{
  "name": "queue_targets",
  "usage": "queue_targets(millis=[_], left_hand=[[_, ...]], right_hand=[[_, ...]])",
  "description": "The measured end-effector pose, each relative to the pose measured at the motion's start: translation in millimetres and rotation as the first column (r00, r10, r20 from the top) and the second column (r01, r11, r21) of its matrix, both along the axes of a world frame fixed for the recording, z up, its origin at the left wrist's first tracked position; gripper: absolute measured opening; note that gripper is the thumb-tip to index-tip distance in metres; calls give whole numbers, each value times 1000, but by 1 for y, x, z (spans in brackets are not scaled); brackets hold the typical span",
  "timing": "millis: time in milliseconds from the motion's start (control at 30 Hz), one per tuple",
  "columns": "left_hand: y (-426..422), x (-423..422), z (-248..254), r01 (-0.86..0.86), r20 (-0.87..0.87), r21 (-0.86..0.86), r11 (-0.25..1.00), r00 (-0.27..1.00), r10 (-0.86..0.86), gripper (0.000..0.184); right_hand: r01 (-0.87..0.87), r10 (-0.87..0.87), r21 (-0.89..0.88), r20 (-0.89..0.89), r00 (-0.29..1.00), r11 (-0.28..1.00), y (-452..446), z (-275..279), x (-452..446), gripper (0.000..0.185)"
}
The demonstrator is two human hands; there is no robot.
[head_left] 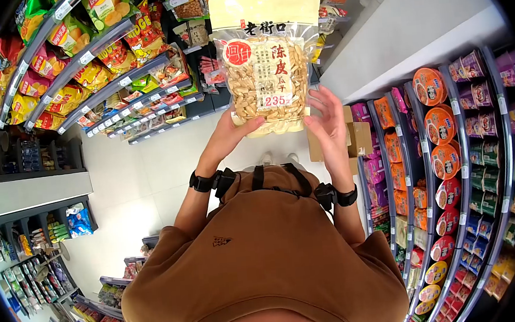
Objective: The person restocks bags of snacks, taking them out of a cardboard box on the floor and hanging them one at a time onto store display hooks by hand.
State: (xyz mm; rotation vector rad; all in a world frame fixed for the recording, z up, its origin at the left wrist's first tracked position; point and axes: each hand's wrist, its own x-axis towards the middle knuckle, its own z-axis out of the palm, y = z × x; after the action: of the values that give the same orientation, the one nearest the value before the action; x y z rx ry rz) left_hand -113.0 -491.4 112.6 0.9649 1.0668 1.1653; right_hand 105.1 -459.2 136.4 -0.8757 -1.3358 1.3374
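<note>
A clear and cream bag of sunflower seeds is held upright in front of me, its printed front facing me and a red "235" label near the bottom. My left hand grips its lower left corner, thumb across the front and fingers hidden behind. At the lower right edge is my right hand, its thumb at the bag's corner and its fingers spread beside the edge. Whether the right fingers touch the bag is hard to see.
Shelves of chip bags stand at the front left. On the right, shelves carry instant noodle tubs and packets. A cardboard box sits on the floor beyond my right hand. Pale floor tiles lie to my left.
</note>
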Motion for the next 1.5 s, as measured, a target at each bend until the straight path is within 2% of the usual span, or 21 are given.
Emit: queue_targets(millis=[167, 267, 333, 467, 533, 567, 633, 700, 767, 833, 867, 900, 967, 1033, 1100, 1133, 1233, 1300, 1367, 1433, 1500], left_hand=[[-1, 6, 3, 23, -38, 31, 999, 999, -22, 54], [-2, 15, 10, 15, -151, 77, 997, 988, -3, 55], [-3, 21, 21, 58, -353, 149, 987, 935, -2, 57], [-5, 29, 17, 92, -369, 192, 977, 929, -15, 62], [-7, 32, 27, 187, -390, 167, 968, 914, -109, 71], [-8, 36, 32, 193, -388, 163, 968, 914, -117, 71], [-12, 44, 42, 251, -533, 308, 917, 845, -52, 78], [-12, 46, 44, 243, -489, 328, 913, 870, -56, 75], [-11, 40, 46, 319, -560, 362, 876, 825, -69, 58], [-5, 34, 38, 311, -488, 359, 880, 866, -107, 48], [-2, 31, 35, 303, -416, 352, 886, 898, -142, 39], [-2, 30, 36, 303, -412, 354, 885, 900, -143, 39], [0, 28, 40, 177, -434, 343, 922, 901, -11, 25], [3, 26, 37, 150, -416, 325, 934, 909, -1, 24], [4, 24, 30, 112, -376, 282, 953, 926, 2, 26], [4, 24, 29, 108, -374, 280, 954, 928, 5, 26], [5, 25, 26, 141, -328, 254, 957, 943, -52, 27], [5, 29, 27, 121, -320, 316, 941, 947, -14, 23], [5, 26, 27, 133, -321, 318, 939, 947, -25, 22], [4, 22, 26, 149, -324, 324, 934, 945, -38, 21], [1, 18, 26, 174, -340, 319, 932, 939, -58, 19]], right_hand=[[-55, 42, 75, 169, 985, 996, 0, -8, 4, 63], [-38, 17, 85, 243, 970, 996, -4, -4, -2, 68], [-27, 7, 74, 257, 966, 997, -7, -6, -6, 72], [13, -27, 89, 161, 987, 996, -5, -17, -12, 83], [17, -27, 80, 127, 992, 997, -5, -15, -15, 85], [25, -26, 31, 29, 999, 999, -6, -12, -17, 82], [30, -31, -18, -69, 997, 999, -6, -13, -16, 80], [-72, 10, -193, -306, 952, 979, -8, -27, -6, 73], [-153, 43, -281, -364, 930, 948, -11, -36, 4, 70], [-260, -9, -343, -620, 785, 902, -10, -37, 13, 71], [-237, -172, -476, -666, 725, 847, -9, -37, 12, 75], [-232, -173, -476, -663, 728, 848, -9, -32, 10, 75], [-483, 71, -244, -835, 545, 841, -10, -19, 5, 76], [-466, -42, -360, -824, 564, 808, -9, -26, 5, 78], [-555, 80, -372, -775, 627, 744, -10, -28, 6, 79], [-648, 110, -292, -856, 506, 704, -10, -32, 7, 78], [-526, -15, -351, -841, 541, 775, -20, -30, 4, 78], [-544, 12, -326, -850, 527, 773, -21, -34, 8, 80], [-643, -7, -353, -880, 476, 680, -21, -34, 11, 83], [-622, -7, -348, -876, 482, 701, -24, -26, 8, 84], [-712, 0, -330, -907, 421, 620, -22, -27, 11, 85]])
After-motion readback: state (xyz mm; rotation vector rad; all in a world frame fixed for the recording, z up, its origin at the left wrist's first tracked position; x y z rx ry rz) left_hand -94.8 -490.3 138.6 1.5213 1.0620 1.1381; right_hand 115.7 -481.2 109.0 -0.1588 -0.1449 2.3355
